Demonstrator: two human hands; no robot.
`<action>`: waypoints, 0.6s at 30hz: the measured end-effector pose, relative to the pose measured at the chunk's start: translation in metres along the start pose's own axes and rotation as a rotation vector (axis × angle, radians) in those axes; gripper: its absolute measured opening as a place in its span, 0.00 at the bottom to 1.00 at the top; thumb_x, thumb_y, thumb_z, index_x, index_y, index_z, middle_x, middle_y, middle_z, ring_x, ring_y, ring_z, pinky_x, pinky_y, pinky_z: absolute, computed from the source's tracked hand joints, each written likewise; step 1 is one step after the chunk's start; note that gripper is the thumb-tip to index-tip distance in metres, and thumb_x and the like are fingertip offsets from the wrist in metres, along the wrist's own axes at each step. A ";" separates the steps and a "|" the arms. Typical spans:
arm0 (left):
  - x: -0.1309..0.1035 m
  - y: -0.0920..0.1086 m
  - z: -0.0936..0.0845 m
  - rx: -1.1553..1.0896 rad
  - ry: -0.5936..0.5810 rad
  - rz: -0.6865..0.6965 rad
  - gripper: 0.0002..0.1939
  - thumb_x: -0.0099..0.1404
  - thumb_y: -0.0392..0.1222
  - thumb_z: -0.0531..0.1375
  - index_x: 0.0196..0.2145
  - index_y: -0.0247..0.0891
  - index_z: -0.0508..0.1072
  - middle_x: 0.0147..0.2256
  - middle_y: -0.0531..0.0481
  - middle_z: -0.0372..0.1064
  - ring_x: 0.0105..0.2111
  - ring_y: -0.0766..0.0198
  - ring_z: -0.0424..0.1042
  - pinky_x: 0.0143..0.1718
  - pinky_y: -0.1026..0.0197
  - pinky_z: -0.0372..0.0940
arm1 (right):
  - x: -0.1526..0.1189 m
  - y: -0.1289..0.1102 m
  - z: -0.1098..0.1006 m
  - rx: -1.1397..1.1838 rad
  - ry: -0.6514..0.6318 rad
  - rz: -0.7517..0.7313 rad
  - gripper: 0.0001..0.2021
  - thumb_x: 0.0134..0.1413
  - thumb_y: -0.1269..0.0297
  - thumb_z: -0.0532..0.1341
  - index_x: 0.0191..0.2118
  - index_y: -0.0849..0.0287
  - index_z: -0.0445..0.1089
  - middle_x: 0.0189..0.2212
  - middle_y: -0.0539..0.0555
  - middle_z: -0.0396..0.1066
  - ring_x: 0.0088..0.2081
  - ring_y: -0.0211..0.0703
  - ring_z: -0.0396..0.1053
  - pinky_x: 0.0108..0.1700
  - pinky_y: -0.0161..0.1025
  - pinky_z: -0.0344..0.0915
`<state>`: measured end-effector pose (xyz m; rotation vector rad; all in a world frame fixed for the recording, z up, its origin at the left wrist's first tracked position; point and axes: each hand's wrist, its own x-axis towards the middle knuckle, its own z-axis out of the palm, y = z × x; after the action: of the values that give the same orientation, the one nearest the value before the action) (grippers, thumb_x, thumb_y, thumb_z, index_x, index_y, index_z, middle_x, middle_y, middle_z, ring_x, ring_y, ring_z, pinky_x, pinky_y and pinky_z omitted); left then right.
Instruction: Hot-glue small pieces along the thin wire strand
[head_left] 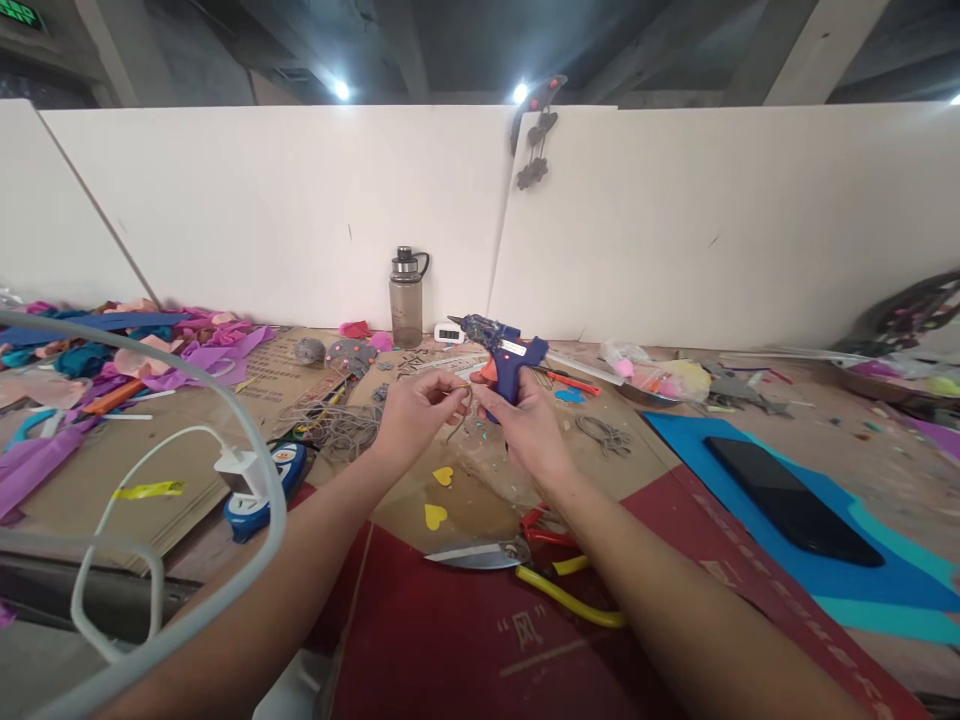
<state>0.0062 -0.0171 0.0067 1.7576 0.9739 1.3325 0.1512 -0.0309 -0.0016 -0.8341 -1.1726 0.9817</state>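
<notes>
The glue gun [510,365] is held up in the right hand [529,425], above the far half of the cardboard [405,490], between its two sides. Its handle is wrapped by the curled fingers, and its nozzle is turned to the left, toward the tabletop's back edge. The left hand [421,415] is nearly closed, thumb and forefinger brought together on a thin strand [454,431] whose lower end hangs free; whether it is cord or wire cannot be told.

The gun can be expected to be stiff, fairly light and a little heavy toward the front; it is best gripped by the handle, with the nozzle left untouched, as it may be hot. The strand should be light and easily bent, and is best pinched close to the end being worked.

Two yellow hearts [435,517] are laid flat near the middle of the cardboard; they look thin and easily creased, so they are best lifted by the rim. Nearer the cardboard's front edge, the shears [480,555] are laid on its red part, partly hidden by the right forearm.
</notes>
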 end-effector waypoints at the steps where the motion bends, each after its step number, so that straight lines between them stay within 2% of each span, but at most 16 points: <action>1: -0.001 0.001 0.002 0.004 -0.018 0.000 0.11 0.58 0.47 0.62 0.32 0.36 0.74 0.25 0.51 0.72 0.25 0.66 0.72 0.27 0.63 0.70 | 0.000 0.001 -0.001 -0.037 0.003 -0.013 0.15 0.43 0.58 0.65 0.38 0.57 0.65 0.33 0.48 0.70 0.26 0.32 0.62 0.30 0.34 0.63; 6: -0.003 0.006 0.006 -0.097 -0.064 -0.018 0.10 0.55 0.45 0.64 0.32 0.37 0.72 0.26 0.52 0.73 0.25 0.66 0.73 0.28 0.62 0.70 | 0.001 0.002 -0.006 -0.138 0.067 0.009 0.15 0.41 0.59 0.66 0.35 0.58 0.64 0.29 0.47 0.68 0.26 0.34 0.64 0.31 0.35 0.64; 10: 0.000 0.008 0.005 -0.319 -0.038 -0.117 0.14 0.52 0.43 0.66 0.34 0.36 0.69 0.29 0.50 0.74 0.29 0.63 0.76 0.34 0.59 0.72 | 0.002 0.002 -0.007 -0.082 0.093 -0.015 0.15 0.41 0.59 0.66 0.34 0.57 0.62 0.28 0.46 0.67 0.26 0.33 0.63 0.29 0.34 0.63; 13: 0.001 0.007 0.004 -0.374 -0.030 -0.183 0.14 0.52 0.45 0.67 0.32 0.34 0.70 0.28 0.49 0.75 0.29 0.62 0.76 0.35 0.59 0.72 | 0.001 0.002 -0.006 -0.048 0.083 -0.015 0.15 0.42 0.59 0.66 0.34 0.56 0.62 0.27 0.44 0.67 0.25 0.32 0.63 0.29 0.33 0.63; 18: 0.002 0.005 0.003 -0.380 0.022 -0.148 0.12 0.53 0.44 0.66 0.31 0.35 0.70 0.27 0.49 0.75 0.28 0.64 0.76 0.35 0.59 0.72 | 0.000 -0.001 -0.006 -0.054 0.064 -0.027 0.13 0.44 0.58 0.65 0.33 0.56 0.62 0.25 0.43 0.65 0.23 0.32 0.61 0.28 0.34 0.62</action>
<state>0.0103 -0.0182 0.0107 1.3615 0.7840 1.3418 0.1568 -0.0316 -0.0020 -0.8842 -1.1568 0.8979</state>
